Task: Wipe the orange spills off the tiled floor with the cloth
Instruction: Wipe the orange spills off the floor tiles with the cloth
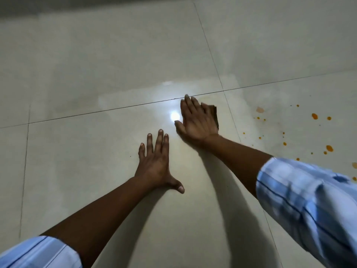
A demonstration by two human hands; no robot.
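While the right hand presses the cloth down, fingers straight, the left hand lies flat, fingers spread, left of the cloth; orange spills dot the tiled floor to its right

The cloth lies mostly hidden under the blurred right hand, one brown corner showing beside it. The blurred right sleeve and the left sleeve run off the lower corners. Orange spills are cut by the right edge
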